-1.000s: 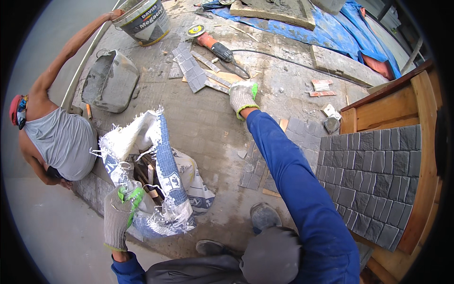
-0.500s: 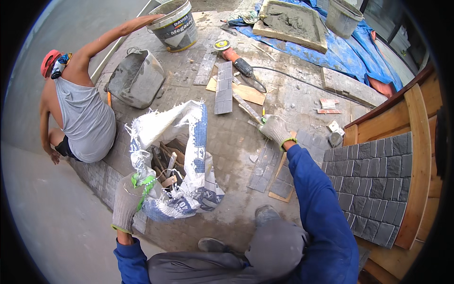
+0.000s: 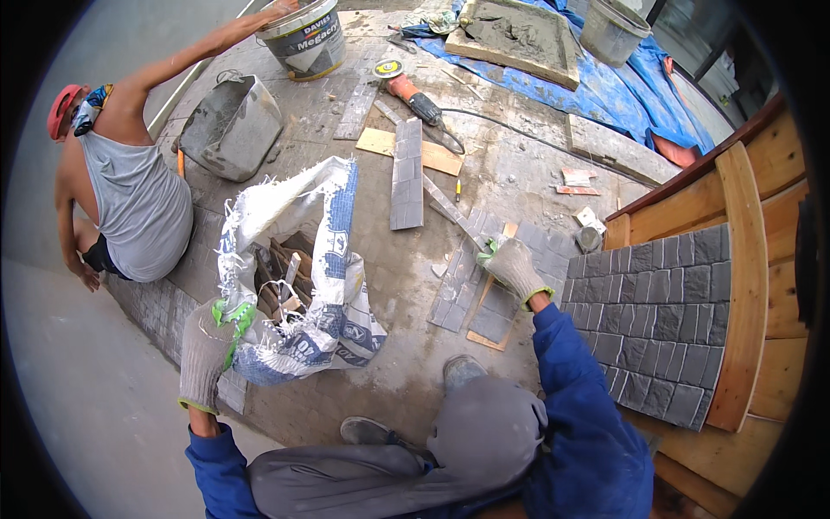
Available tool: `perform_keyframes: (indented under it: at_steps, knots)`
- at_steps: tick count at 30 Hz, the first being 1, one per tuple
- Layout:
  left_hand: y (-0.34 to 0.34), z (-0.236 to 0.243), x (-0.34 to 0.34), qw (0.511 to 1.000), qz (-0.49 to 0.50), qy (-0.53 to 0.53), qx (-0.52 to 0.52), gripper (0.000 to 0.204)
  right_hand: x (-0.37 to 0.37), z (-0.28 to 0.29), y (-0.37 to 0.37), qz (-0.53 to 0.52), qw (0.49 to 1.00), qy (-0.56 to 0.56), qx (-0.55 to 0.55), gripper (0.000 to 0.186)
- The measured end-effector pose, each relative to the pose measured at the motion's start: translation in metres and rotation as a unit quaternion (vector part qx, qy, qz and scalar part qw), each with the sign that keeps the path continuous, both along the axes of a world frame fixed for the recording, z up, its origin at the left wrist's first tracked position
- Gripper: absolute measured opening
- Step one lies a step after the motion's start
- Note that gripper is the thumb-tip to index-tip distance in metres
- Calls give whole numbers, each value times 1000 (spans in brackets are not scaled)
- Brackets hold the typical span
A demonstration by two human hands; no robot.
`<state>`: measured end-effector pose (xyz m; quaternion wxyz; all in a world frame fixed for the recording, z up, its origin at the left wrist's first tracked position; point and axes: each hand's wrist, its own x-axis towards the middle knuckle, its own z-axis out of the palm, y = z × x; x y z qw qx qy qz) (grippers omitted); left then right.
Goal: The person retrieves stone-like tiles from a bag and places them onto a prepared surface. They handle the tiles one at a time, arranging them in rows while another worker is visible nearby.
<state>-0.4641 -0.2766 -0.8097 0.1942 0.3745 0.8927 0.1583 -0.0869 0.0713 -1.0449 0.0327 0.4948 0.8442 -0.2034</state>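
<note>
My left hand (image 3: 210, 346), in a knitted glove with green fingers, is closed on the rim of a white-and-blue woven sack (image 3: 340, 251). The sack stands with its frayed mouth open, and broken wood and tile scraps (image 3: 285, 268) show inside. In a matching glove, my right hand (image 3: 516, 270) is closed around the near end of a long thin grey strip (image 3: 451, 213). The strip runs away from me, passing under a narrow grey tile panel (image 3: 407, 177). Beneath my right hand lie grey stone-look tile panels (image 3: 458, 290) and a thin wooden board (image 3: 486, 341).
An angle grinder (image 3: 413, 97) with its cord lies ahead. Buckets (image 3: 303, 43), a cut-open grey container (image 3: 229, 130) and a mortar tray (image 3: 519, 48) on blue tarp stand farther off. A co-worker (image 3: 138, 190) squats at left. A tile panel (image 3: 657, 320) leans at right.
My right hand has drawn the strip toward me, and the narrow tile panel has shifted nearer along with it. My left hand keeps hold of the sack. The whole view has shifted slightly.
</note>
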Motion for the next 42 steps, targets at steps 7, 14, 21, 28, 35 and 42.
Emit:
perform_keyframes:
  at_steps: [7, 14, 21, 28, 35, 42]
  knots:
    - [3, -14, -2, 999, -6, -19, 51, 23, 83, 5, -64, -69, 993, 44, -91, 48]
    - [14, -6, 1, 999, 5, -47, 28, 23, 125, 38, -112, -58, 998, -25, 15, 38]
    - [2, -26, -12, 997, -39, 68, 26, 38, 137, 179, -71, 57, 980, -123, 146, 26]
    - [-11, -24, -13, 988, -65, 138, 0, 52, 131, 254, -109, -2, 982, -119, 147, 21]
    - [-27, 28, 8, 983, -32, 180, -20, 44, 122, 266, -103, -95, 977, 169, 85, 44]
    - [-6, 53, 29, 989, 16, 142, -30, 42, 46, 254, -52, 24, 914, 386, -120, 67]
